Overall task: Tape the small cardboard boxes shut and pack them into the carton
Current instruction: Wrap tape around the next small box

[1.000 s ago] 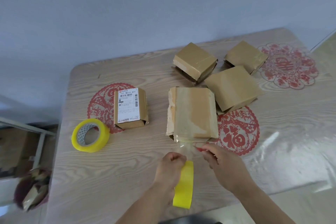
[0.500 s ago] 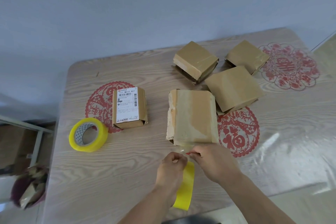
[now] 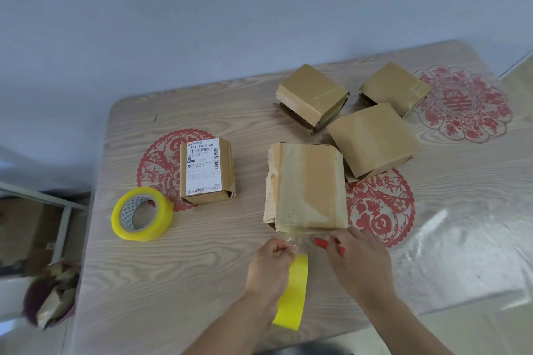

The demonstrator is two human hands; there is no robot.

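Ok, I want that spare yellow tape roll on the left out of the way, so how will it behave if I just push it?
The spare tape roll lies flat on its side on the table, so a push would probably slide it rather than roll it. It looks thick and nearly full, so likely rigid and fairly heavy for its size. If tipped onto its edge it could roll off.

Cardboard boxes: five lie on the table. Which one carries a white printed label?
The box nearest the loose tape roll, the labelled box; the other four show plain brown tops.
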